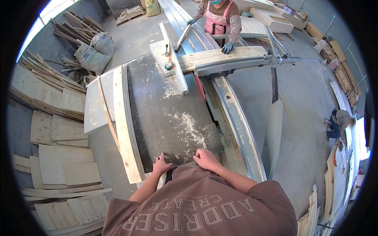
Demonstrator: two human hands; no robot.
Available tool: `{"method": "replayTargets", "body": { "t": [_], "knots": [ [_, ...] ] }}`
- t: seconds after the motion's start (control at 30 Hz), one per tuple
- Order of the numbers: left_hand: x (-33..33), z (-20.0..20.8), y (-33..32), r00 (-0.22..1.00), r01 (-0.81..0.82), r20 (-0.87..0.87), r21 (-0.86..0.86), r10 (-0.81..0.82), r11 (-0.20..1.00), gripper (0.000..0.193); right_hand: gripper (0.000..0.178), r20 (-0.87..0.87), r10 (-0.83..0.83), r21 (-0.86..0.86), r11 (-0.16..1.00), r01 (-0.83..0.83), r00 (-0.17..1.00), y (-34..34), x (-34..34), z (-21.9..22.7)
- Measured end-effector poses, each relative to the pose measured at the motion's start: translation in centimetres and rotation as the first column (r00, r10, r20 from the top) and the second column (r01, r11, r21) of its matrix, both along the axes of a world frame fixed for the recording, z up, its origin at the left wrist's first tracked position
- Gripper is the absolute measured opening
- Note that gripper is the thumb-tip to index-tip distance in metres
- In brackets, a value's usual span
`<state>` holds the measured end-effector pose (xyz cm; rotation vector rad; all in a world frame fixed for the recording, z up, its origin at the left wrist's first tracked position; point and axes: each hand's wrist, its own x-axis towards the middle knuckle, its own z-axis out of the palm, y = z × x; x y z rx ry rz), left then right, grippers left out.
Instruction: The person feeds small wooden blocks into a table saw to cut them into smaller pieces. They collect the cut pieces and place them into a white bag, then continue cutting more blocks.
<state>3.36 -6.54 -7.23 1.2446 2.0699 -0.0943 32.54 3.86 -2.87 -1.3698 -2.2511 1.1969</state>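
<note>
My left hand (160, 165) rests at the near edge of the dark saw table (157, 102), its fingers apart and nothing in them. To its right, my right hand (205, 159) lies on the same edge, curled into a fist, with no object showing in it. Sawdust (191, 128) is scattered over the tabletop ahead of both hands. Left of my left hand, a stack of long pale boards (125, 129) runs along the table's side. A metal fence (173, 59) crosses the far part of the table.
Across the table a co-worker in a pink apron (216, 23) has one gloved hand (227, 48) on a wide plank (220, 56) and the other on a strip. A sliding rail (240, 126) runs along the right. Wood panels (71, 165) lie at left; another person (340, 124) bends at far right.
</note>
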Motion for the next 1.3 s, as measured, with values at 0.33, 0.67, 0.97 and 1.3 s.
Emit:
{"method": "replayTargets", "body": {
  "t": [0.33,0.67,0.97,1.3],
  "knots": [
    [8.6,10.7,6.7,0.919,-0.013,0.309,0.646,-0.246,0.763,0.059,0.028,0.233,0.339,-0.119,0.940,-0.320,0.911,1.5,-5.0,1.2],
    [7.0,12.4,9.0,0.922,-0.079,0.326,0.685,-0.208,0.725,0.040,0.024,0.159,0.418,0.207,0.872,-0.444,0.894,0.4,-6.0,8.0],
    [5.4,8.5,8.6,0.875,-0.119,0.444,0.584,-0.193,0.803,0.042,0.036,0.035,0.403,0.300,0.869,-0.394,0.915,-0.2,-4.5,8.1],
    [3.1,6.2,3.5,0.991,0.039,0.114,0.227,-0.067,0.973,0.054,0.032,-0.092,0.285,0.180,0.947,-0.265,0.954,-1.0,-3.2,6.6]
  ]
}}
